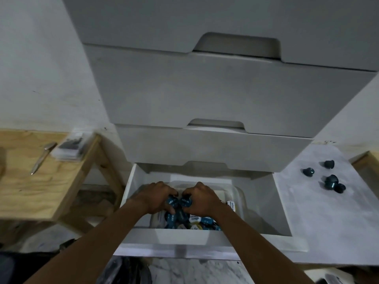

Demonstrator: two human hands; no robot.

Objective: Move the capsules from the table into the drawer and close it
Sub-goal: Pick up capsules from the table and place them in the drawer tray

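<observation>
In the open bottom drawer (184,236) of a white drawer unit (225,95), both hands are low inside, close together over a clear plastic tray (239,193). The left hand (158,196) has its fingers curled around blue capsules (171,201) with printed lids, and the right hand (202,199) grips some in the same way just beside it, so that the knuckles of the two hands nearly meet. How many capsules each hand holds cannot be told, because the fingers cover them.

Under the hands the tray holds a heap of capsules (194,220), mostly blue and a few with white or yellow lids, lying in all directions toward the front wall of the drawer. The three drawers above are closed or almost closed.

To the right of the drawer unit stands a white table (328,232). In its far half about five dark capsules (308,171) lie apart from the drawer; three of them are bunched and touching, and two lie alone nearer the far edge.

To the left stands a wooden table (30,191). Near its far right corner lie a pen (43,158) and, beside it, a clear plastic packet (69,146) with something dark inside.
</observation>
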